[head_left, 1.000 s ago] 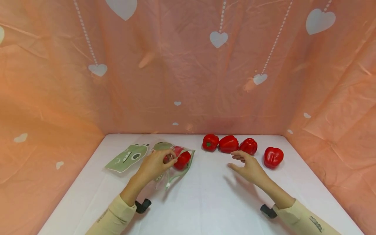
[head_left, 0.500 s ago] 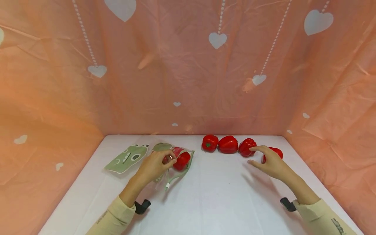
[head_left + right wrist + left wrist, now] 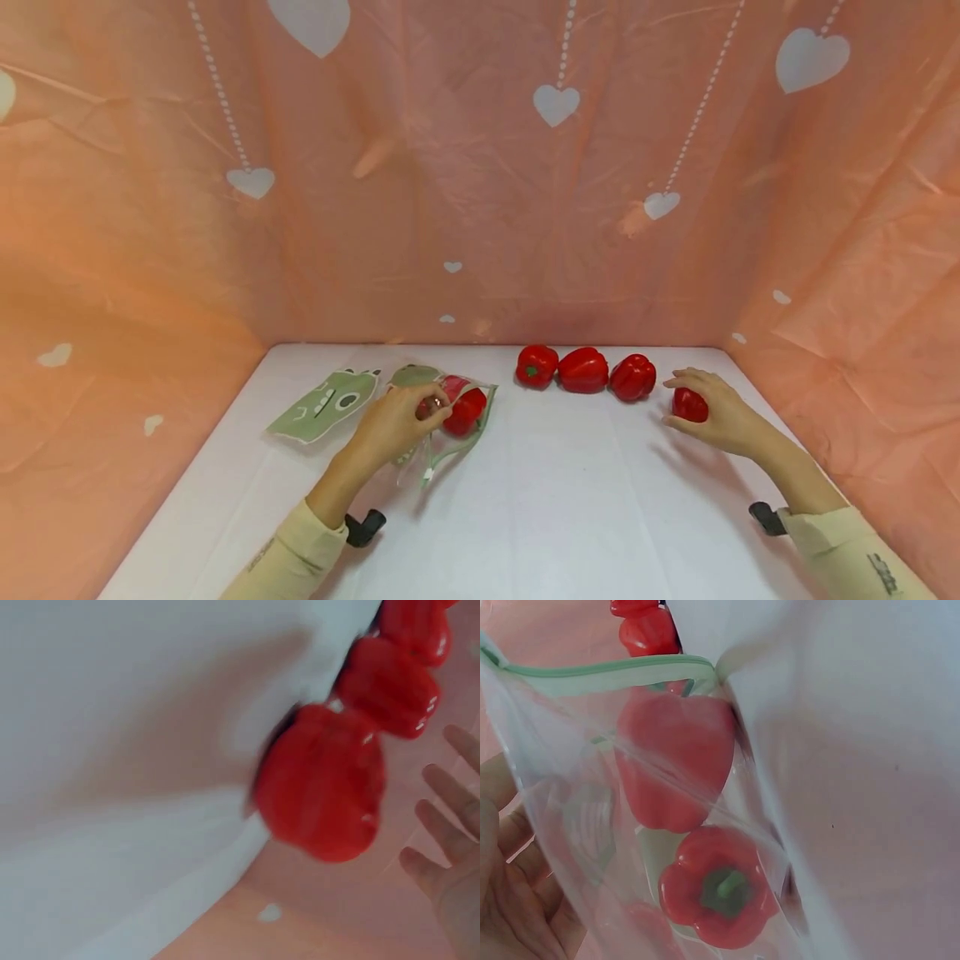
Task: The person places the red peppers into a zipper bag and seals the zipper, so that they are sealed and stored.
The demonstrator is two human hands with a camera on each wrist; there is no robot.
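My left hand (image 3: 397,417) pinches the edge of a clear zip bag (image 3: 615,671) with a green trim, holding its mouth apart. Inside the bag, the left wrist view shows a red bell pepper (image 3: 675,761) behind the film and another bell pepper (image 3: 716,889) with its green stem visible. At the right, my right hand (image 3: 720,415) is around a single red bell pepper (image 3: 688,406), partly hiding it in the head view. The right wrist view shows its fingers (image 3: 450,832) spread and apart from that pepper.
Three more red bell peppers stand in a row at the back: one pepper (image 3: 537,366) with its stem forward, a middle one (image 3: 584,370), and a third (image 3: 633,377). A green monster-face bag (image 3: 322,408) lies flat at left. Orange cloth (image 3: 480,208) walls the white table (image 3: 562,517).
My right hand has moved right, past the row of peppers, to the rightmost one. My left hand and the bag have stayed in place.
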